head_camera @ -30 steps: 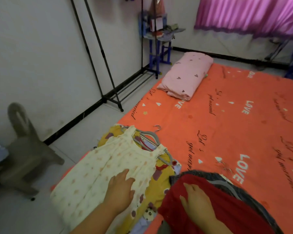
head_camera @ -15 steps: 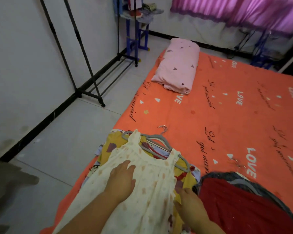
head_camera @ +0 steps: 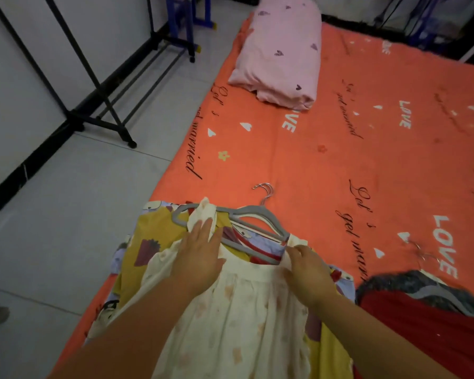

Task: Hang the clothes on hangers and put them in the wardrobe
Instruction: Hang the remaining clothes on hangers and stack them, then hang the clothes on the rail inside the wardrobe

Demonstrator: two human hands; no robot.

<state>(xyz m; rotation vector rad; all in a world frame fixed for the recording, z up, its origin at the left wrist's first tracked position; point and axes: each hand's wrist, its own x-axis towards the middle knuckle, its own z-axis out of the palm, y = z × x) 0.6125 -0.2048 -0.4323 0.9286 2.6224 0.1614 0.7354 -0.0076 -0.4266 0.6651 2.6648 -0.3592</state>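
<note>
Closest to the person, along the near edge of the mattress [head_camera: 340,165] and towards its left corner, lies the cream dress [head_camera: 238,310], spread flat on top of a yellow patterned garment [head_camera: 153,231], probably so that it can be dressed onto a hanger without slipping. The left hand [head_camera: 200,255] rests on the dress's left shoulder with its fingers straight and together, gripping nothing, apparently to hold the cloth flat and still. The right hand [head_camera: 307,272] sits at the other shoulder with its fingers bent over the strap, and seems to pinch it just beside the end of the grey hanger [head_camera: 257,217], likely to seat the strap on that arm. The dress's long axis runs from the hem under the forearms to the straps farther off, so its neck points towards the far edge. The hanger's bar lies across that line, and the metal hooks [head_camera: 266,191] point away from the person. At the near right corner a red garment [head_camera: 422,324] lies heaped over something dark, well apart from the hands. Farther off, a pink pillow [head_camera: 282,50] rests by the far left edge. Off the mattress, against the wall on the left, stands a black rail frame [head_camera: 99,116], presumably where the hung clothes will go.
</note>
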